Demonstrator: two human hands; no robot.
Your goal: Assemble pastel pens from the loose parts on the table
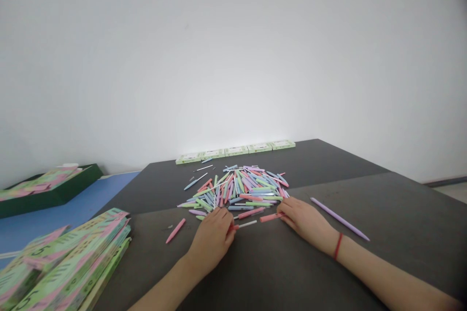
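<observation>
My left hand (214, 232) is closed around a red pen half, from which a white refill (248, 224) sticks out to the right. In the fingers of my right hand (297, 215) is a red pen barrel (269, 217), its free end pointing left toward the refill's tip. A small gap separates the two pieces. Just beyond both hands lies a heap of pastel pen parts (237, 187) in pink, green, blue and purple. A purple pen (339, 218) rests to the right of my right hand, and a pink pen piece (175, 231) lies left of my left hand.
Flat light-green boxes (236, 151) stand in a row at the table's far edge, by the wall. Stacked green-and-pink packages (73, 257) occupy the near left. A dark green tray (78, 185) with more packages sits on a blue surface (87, 199) farther left.
</observation>
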